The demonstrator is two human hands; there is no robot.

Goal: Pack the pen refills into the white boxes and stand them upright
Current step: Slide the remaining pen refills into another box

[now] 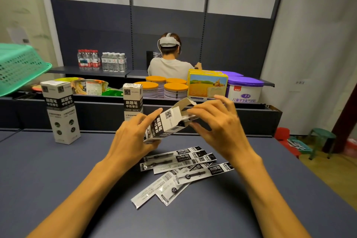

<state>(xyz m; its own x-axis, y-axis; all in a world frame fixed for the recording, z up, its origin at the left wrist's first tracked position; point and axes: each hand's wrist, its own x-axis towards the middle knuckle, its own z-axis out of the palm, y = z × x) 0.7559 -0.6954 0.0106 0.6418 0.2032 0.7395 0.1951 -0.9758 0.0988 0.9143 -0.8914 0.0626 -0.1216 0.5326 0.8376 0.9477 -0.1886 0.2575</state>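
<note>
Mid-frame, left hand (pixel 133 133) gripped the tilted white box (pixel 166 123) low; right hand (pixel 216 121) pinched its open flaps. Light, crushable card, best held by its edges. Refill packets (pixel 179 168) waited below.

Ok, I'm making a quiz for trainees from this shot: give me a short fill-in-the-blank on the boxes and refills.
1. The left hand holds a white cardboard refill box whose top flap is ____.
2. ____ other white boxes stand upright on the dark blue table.
3. The packaged pen refills lie loose on the ____.
4. The right hand works at the held box's ____ end.

Missing: open; two; table; open
</note>
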